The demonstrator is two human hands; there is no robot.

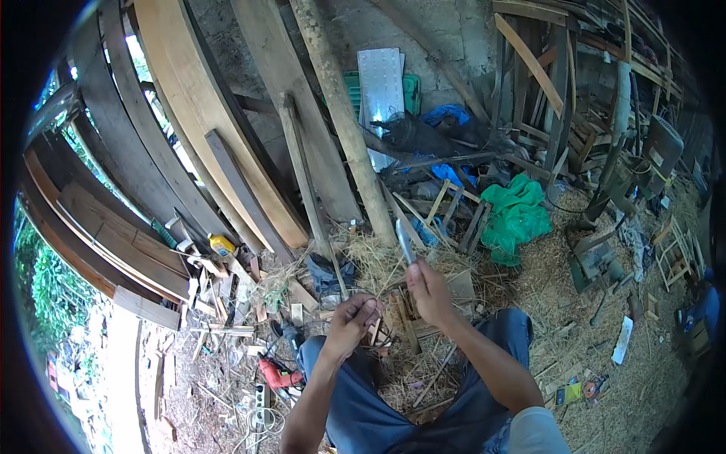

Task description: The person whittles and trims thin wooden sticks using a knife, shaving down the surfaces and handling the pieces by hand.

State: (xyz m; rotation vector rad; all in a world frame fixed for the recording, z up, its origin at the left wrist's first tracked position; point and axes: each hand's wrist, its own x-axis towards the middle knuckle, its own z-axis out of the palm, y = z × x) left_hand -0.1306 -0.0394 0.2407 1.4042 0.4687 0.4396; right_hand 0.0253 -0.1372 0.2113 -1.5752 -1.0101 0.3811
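Note:
My right hand [429, 293] is closed around the handle of a knife [405, 242]; its broad, shiny blade points up and away from me. My left hand [350, 325] is closed, fingers curled in, over my left knee. A thin pale wooden stick [339, 275] runs up from the fingers of this hand, its lower end hidden by them. The blade is apart from the stick. Between my knees, below the hands, several narrow wood pieces [409, 325] lie on the straw.
Long planks [200, 113] and a round pole [340, 113] lean ahead and left. A red power tool [278, 374] and a power strip [261, 408] lie by my left leg. Green plastic sheeting [518, 219] lies at front right. Wood offcuts and straw cover the ground.

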